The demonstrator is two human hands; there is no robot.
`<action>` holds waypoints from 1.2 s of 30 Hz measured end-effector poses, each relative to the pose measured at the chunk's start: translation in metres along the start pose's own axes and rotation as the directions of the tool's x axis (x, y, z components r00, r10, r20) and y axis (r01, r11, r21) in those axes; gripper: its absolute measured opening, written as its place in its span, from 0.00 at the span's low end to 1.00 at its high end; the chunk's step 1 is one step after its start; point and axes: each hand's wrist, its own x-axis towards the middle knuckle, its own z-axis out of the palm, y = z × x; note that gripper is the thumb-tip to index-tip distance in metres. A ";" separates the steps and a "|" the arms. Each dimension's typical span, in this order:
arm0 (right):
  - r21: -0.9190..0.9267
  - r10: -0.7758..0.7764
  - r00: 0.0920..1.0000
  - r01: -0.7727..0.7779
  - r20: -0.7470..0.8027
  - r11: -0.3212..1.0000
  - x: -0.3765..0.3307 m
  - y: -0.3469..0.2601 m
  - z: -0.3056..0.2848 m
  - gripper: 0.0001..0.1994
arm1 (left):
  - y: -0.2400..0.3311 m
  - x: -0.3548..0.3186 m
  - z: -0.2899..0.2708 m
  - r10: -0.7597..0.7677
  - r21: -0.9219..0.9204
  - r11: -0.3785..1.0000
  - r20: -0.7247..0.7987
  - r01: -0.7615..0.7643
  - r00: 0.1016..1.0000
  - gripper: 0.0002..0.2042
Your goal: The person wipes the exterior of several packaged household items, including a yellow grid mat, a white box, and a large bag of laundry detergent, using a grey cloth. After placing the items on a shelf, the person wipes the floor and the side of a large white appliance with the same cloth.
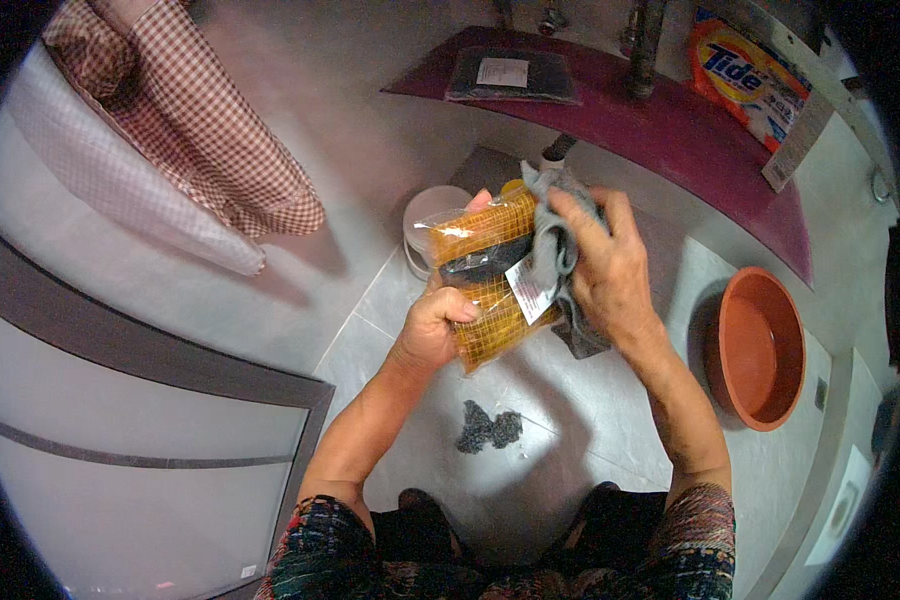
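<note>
My left hand (pixel 437 325) grips a clear plastic packet (pixel 490 275) with yellow mesh pieces and a dark band inside, and a white tag on it. My right hand (pixel 605 265) presses a grey cloth (pixel 560 250) against the right side of the packet, fingers curled over its top. Both hands are raised in front of me above the tiled floor.
A dark crumpled clump (pixel 487 428) lies on the floor tiles below my hands. An orange basin (pixel 760 345) stands to the right, a white bucket (pixel 432 215) behind the packet. A maroon shelf (pixel 670 120) holds a flat dark packet (pixel 510 75) and a detergent bag (pixel 750 75). Checked cloths (pixel 185 130) hang at the left.
</note>
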 end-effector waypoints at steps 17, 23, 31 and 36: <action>0.923 0.778 0.626 -0.333 0.062 0.194 0.007 0.057 -0.012 0.11 | -0.014 -0.007 -0.048 -0.227 -0.076 0.973 -0.127 0.219 0.966 0.35; 0.749 0.734 0.580 -0.645 0.353 0.149 -0.005 0.065 -0.022 0.11 | -0.014 -0.008 -0.043 -0.166 -0.139 0.979 -0.113 0.149 0.980 0.32; 0.432 0.290 0.766 -0.584 0.573 0.687 -0.006 0.049 -0.024 0.24 | 0.005 0.001 -0.024 -0.097 -0.440 0.889 0.093 0.129 0.991 0.37; 0.238 0.016 0.441 -0.515 0.898 0.824 -0.010 0.056 -0.039 0.20 | 0.013 0.000 -0.050 0.009 -0.307 0.950 -0.150 -0.055 0.989 0.33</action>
